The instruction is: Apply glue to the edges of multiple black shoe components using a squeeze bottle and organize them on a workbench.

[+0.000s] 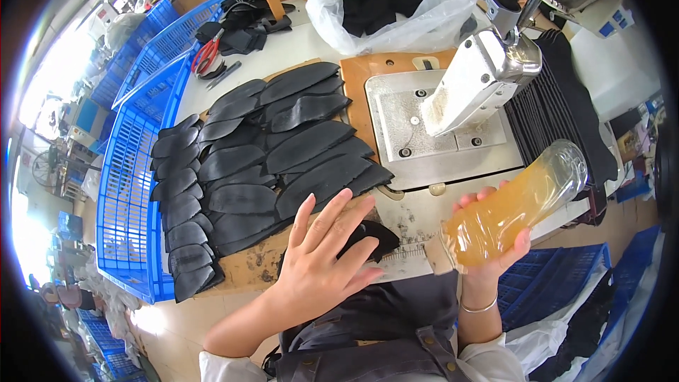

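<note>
Head view shows the right hand [506, 256] wrapped around a tilted bottle [503, 216] of amber liquid on the near side of the white machine [470, 92], while the left hand [320, 258], fingers spread, is just beside the overlapping black pieces [242, 199].

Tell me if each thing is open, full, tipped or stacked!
Clear bottle: tilted, partly full of amber liquid
Right hand: closed around the bottle
Left hand: open, spread
Plastic bag: open, black material inside
Black leaf-shaped pieces: overlapping in rows
Black stack: tightly packed
Red-handled scissors: can't tell if open
Benchtop machine: can't tell if running
</note>
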Motion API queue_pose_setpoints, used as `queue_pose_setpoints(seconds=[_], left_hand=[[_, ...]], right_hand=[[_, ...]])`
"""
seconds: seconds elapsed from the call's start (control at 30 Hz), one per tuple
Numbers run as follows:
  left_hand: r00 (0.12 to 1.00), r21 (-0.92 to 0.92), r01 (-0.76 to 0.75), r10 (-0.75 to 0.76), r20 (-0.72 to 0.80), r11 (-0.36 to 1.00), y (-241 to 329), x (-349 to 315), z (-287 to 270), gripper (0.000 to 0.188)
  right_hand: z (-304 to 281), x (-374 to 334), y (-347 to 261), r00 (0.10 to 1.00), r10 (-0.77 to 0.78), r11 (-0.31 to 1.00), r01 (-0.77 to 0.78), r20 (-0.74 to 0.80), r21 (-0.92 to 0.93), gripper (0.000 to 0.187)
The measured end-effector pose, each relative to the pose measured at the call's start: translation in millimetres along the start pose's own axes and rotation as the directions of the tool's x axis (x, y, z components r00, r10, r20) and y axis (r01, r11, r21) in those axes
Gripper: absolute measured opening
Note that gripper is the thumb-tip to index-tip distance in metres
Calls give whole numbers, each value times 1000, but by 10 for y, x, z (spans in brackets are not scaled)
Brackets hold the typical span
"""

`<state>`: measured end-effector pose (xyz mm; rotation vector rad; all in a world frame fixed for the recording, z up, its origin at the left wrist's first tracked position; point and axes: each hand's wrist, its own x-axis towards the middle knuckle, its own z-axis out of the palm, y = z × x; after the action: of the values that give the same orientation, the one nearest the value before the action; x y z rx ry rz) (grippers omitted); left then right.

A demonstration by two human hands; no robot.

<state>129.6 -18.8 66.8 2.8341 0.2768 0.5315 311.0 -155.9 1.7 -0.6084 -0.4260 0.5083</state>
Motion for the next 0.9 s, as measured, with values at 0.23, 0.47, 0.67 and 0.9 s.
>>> queue_pose_setpoints(seconds=[0.23, 0.47, 0.67, 0.9], left_hand=[[982, -126, 122, -138, -131, 985, 17, 23, 90, 33], [957, -261, 184, -234, -174, 948, -71, -130, 55, 22], [797, -705, 344, -590, -130, 620, -616, -330, -688, 17], [593, -290, 423, -504, -628, 859, -1621, -179, -1714, 17]], right_hand=[[106, -59, 5, 928, 167, 964, -224, 332, 141, 81], [217, -155, 121, 871, 372, 903, -420, 321, 92, 81], [316, -210, 117, 895, 404, 914, -393, 187, -95, 82], [327, -207, 116, 900, 410, 912, -402, 149, -77, 80]])
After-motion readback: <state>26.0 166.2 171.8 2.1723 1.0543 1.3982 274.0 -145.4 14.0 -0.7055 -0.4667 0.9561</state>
